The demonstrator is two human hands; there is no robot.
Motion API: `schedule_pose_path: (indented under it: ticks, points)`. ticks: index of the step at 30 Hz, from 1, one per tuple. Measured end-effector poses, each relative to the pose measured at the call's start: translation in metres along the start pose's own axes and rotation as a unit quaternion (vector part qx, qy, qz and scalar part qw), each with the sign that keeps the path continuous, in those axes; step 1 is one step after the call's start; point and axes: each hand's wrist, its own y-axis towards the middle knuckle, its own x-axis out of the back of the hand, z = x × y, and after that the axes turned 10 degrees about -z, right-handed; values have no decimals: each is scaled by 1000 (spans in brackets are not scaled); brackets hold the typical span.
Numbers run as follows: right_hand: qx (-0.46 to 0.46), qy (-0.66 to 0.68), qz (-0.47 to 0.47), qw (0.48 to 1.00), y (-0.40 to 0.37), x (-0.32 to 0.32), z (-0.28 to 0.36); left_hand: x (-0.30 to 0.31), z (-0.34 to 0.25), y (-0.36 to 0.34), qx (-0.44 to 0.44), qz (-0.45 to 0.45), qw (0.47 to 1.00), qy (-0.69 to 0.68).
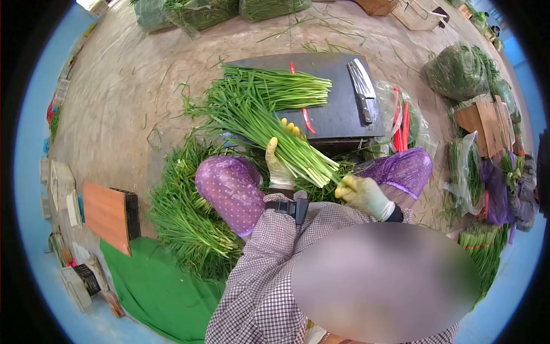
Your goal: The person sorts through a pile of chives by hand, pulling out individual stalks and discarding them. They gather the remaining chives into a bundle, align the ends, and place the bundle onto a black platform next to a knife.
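Head view: a seated worker's yellow-gloved left hand (281, 166) closes its grip round a long bunch of green chives (263, 129) held above the knees, while the gloved right hand (362, 195) pinches the pale root ends. Gripped only low down, the fanned leaves may slip loose onto the dark cutting surface (338, 117) beside the steel cleaver (362, 86).

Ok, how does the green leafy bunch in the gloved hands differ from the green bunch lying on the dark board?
The held bunch is gripped by left hand and right hand; the board bunch lies untouched on the dark board. The held bunch slants diagonally; the board bunch lies level. Both are long green stalks with pale ends.
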Motion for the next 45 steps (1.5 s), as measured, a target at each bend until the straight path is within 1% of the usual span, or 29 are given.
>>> schedule_pose_path:
  ticks: [1,2,3,4,5,7,8,11,15,16,19,20,21,22,23,24,25,26,27,30,33,34,35,36,37,40,41,43,45]
  points:
    - [0,77,-53,996,-1,3,4,-2,-1,-1,3,-1,1000,2]
    - [18,103,-75,992,3,15,8,-2,-2,-2,5,-2,1000,4]
    - [-18,97,-87,991,6,33,24,0,-3,-2,8,14,1000,4]
    - [-10,121,-116,986,7,49,36,4,-5,-1,11,31,999,3]
    - [-2,144,-146,979,9,61,44,9,-4,2,14,49,999,2]
    - [59,160,-239,956,14,72,47,10,-3,4,18,44,999,-20]
    - [59,219,-278,934,19,72,44,11,-2,3,23,38,999,-31]
    - [53,308,-357,880,28,69,41,4,-3,-1,39,43,996,-61]
    - [95,393,-443,801,45,65,49,4,-4,-1,47,49,995,-78]
    - [90,369,-413,828,45,70,49,5,-4,0,44,48,995,-73]
    - [138,329,-387,850,59,52,49,4,-1,1,41,48,996,-60]
    - [95,91,-349,928,56,56,53,4,0,1,41,45,997,-57]
    - [303,-183,-354,866,70,46,27,2,0,0,41,41,997,-53]
    - [188,43,-220,956,66,31,26,-2,1,-1,44,48,997,-52]
    - [33,54,-126,990,63,14,13,-2,0,-1,47,51,997,-44]
    - [30,140,-114,983,62,-12,-8,-1,0,-1,50,55,997,-36]
    - [12,10,-107,994,63,-27,-25,-1,0,-1,54,59,996,-28]
    - [29,-19,-108,994,63,-29,-26,-13,0,-6,69,47,995,-51]
    - [46,-48,-109,992,63,-31,-26,-5,1,-4,63,39,996,-48]
    - [66,52,-131,988,58,-27,-29,14,4,6,41,29,998,-26]
    - [-54,92,-163,981,40,4,-18,3,1,0,36,19,999,-12]
    - [-17,85,-218,972,36,2,-41,1,-1,0,24,13,1000,9]
    - [-36,25,-233,971,29,7,-62,-1,-1,-1,14,6,1000,22]
    - [2,-146,-242,959,20,8,-99,-4,-2,-1,3,-1,999,35]
    - [41,-311,-244,917,12,10,-126,-6,-3,-1,-8,-7,999,48]
    - [-93,-460,-110,876,-6,36,-110,-3,-2,0,-1,-8,999,34]
    - [-39,-466,-163,869,-8,43,-93,-3,0,0,2,-10,999,34]
    - [71,-472,-267,837,5,45,-27,-3,0,0,6,-13,999,35]
    - [144,-356,-294,876,24,36,12,0,2,2,10,-11,999,30]
